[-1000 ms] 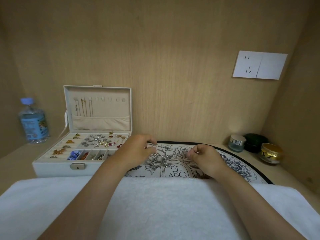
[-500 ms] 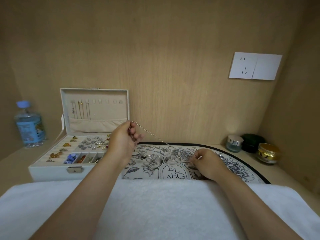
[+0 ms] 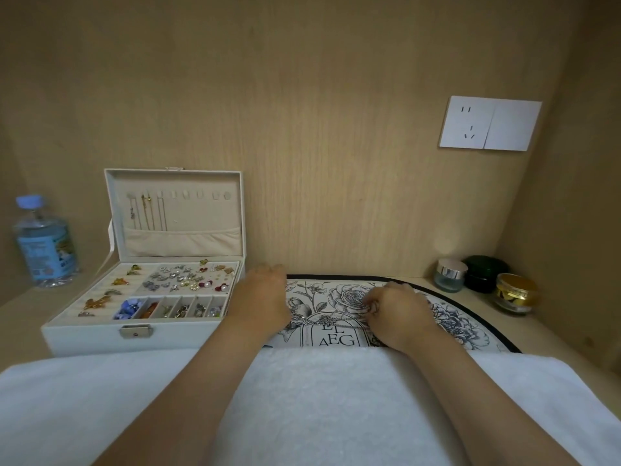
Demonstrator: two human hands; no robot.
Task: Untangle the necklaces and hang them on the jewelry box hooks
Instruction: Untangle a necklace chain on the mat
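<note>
A thin silver necklace (image 3: 331, 320) with a small pendant lies across the flowered mat (image 3: 470, 322) between my hands. My left hand (image 3: 260, 297) is down on the mat's left edge, beside the jewelry box; its fingers point away from me and their tips are hidden, so any hold on the chain is hidden. My right hand (image 3: 401, 312) has curled fingers that pinch the chain's right end. The white jewelry box (image 3: 100, 334) stands open at the left. Its lid (image 3: 174, 213) has a row of hooks, and three chains (image 3: 148, 211) hang from the leftmost ones.
A water bottle (image 3: 43, 243) stands left of the box. Three small jars (image 3: 484, 280) sit at the back right corner. A white towel (image 3: 319, 408) covers the near side under my forearms. Wooden walls close in behind and to the right, with a socket plate (image 3: 489, 124).
My left hand, which held the chain up near the box lid, has dropped to the mat. The chain now lies flat between my hands. My right hand has stayed put.
</note>
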